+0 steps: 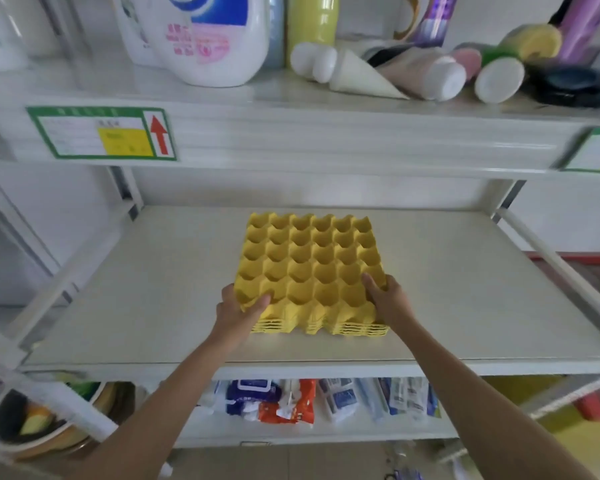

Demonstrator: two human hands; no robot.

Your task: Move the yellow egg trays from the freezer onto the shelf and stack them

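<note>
1. Presently, in the head view, we record a stack of yellow egg trays [310,268] lying flat on the middle shelf [160,299], roughly central on that board and nearer its front edge than its back. Layered edges show along the stack's near side, so several trays are nested together.
2. Our left hand [238,311] grips the near-left corner of the stack: the thumb lies on the top tray's cups, and the fingers go under or around the edge, out of sight.
3. Our right hand [390,299] clasps the near-right corner of the stack, thumb pressed onto the top surface, the other fingers wrapped round the side.
4. Both forearms reach in from below the stack, over the shelf's front lip.
5. Above the stack, the upper shelf carries a white detergent bottle [219,36] to the upper left, and a heap of tipped-over bottles and tubes [426,72] to the upper right.
6. A green-bordered label with a red arrow [101,132] is stuck on the upper shelf's front rail, up and left of the stack.
7. Below the stack, the lower level holds packets in blue, white and orange [286,400]; a bowl [32,427] sits far down-left.
8. Whether the stack rests fully on the board or is slightly lifted, we cannot tell.
</note>
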